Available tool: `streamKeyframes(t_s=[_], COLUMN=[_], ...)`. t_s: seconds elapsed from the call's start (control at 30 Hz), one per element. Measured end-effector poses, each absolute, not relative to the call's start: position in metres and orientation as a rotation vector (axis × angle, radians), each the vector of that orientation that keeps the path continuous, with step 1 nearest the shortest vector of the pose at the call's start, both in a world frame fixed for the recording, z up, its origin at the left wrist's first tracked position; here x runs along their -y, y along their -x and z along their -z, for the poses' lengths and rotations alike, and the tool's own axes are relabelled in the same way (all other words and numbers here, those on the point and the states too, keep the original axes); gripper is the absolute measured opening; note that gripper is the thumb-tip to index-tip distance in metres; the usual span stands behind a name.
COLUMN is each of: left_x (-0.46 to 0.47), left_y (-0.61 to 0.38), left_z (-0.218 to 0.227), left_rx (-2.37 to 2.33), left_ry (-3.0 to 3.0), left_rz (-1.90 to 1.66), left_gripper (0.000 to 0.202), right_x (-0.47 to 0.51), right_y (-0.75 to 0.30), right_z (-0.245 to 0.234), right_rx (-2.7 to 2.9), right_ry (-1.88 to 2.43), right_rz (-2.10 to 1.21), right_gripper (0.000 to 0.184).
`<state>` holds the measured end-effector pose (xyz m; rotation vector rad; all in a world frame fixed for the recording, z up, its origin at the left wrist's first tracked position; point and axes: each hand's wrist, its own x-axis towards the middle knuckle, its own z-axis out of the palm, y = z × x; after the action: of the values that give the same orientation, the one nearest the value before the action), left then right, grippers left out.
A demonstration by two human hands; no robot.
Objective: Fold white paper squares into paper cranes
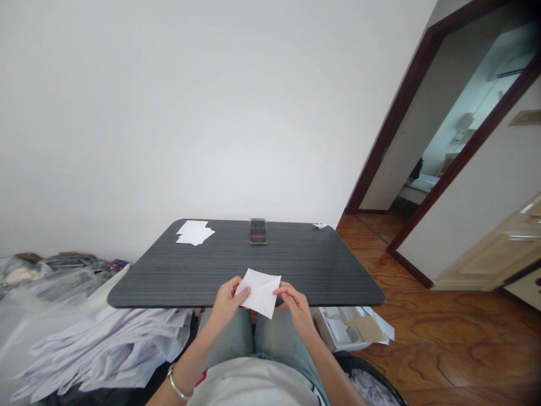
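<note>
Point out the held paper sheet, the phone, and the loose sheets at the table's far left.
paper sheet point(261, 291): head view, middle of the sheet
phone point(258, 231): head view, centre of its screen
loose sheets point(195, 232): head view, middle of the pile

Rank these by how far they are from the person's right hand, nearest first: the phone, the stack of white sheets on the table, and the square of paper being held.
Measured from the right hand in the head view:
1. Square of paper: held in both hands at the table's near edge.
2. Phone: far edge of the table, centre.
3. Stack of white sheets: far-left corner of the table.
</note>
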<state>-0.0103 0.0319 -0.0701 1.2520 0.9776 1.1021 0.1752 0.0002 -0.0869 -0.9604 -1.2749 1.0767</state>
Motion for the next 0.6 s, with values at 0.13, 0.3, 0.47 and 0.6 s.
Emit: streamKeyframes(t_s=[0.13, 0.3, 0.47, 0.6], left_x=[-0.029, -0.026, -0.026, -0.026], left_y=[0.004, 0.001, 0.005, 0.008], left_z=[0.07, 0.07, 0.067, 0.062], left_rx=[-0.954, -0.919, -0.875, -1.059], left_ry=[-1.238, -1.215, -1.333, -1.59], left_rz=[-1.126, -1.109, -1.071, -1.141], left_gripper=[0.035, 0.032, 0.026, 0.016], right_x=[0.003, 0.002, 0.003, 0.003], right_y=[-0.167, -0.163, -0.169, -0.173], right_z=[0.088, 0.09, 0.081, 0.081], right_rx=[1.244, 1.097, 1.132, 1.179], right_ry=[0.935, 0.957, 1.057, 1.123], right_rz=[-1.155, -1.061, -0.902, -0.813], right_gripper=[0.019, 0.021, 0.031, 0.014])
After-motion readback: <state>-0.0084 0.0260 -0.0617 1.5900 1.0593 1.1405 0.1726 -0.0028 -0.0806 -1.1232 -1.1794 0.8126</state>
